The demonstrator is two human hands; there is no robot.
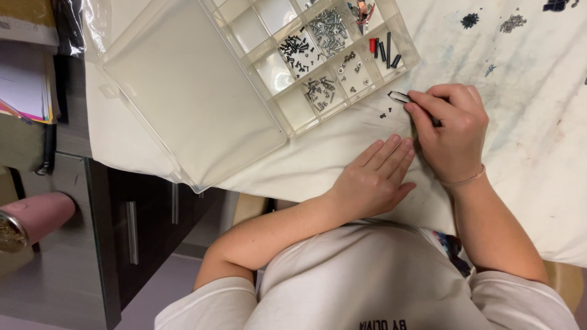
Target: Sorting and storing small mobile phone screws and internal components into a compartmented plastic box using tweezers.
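While the left hand (pixel 376 177) rests flat and open, the right hand (pixel 449 131) pinches tweezers (pixel 400 96), tip aimed left at the nearby loose screws (pixel 385 113).

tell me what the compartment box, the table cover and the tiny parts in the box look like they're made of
Compartment box: clear, slightly cloudy plastic; the white cover shows through its open lid.
Table cover: looks like white cloth, matte, wrinkled and stained.
Tiny parts: probably metal screws, some shiny silver, others dark.
Right hand pinches a small dark tool, seemingly metal; left hand lies flat.
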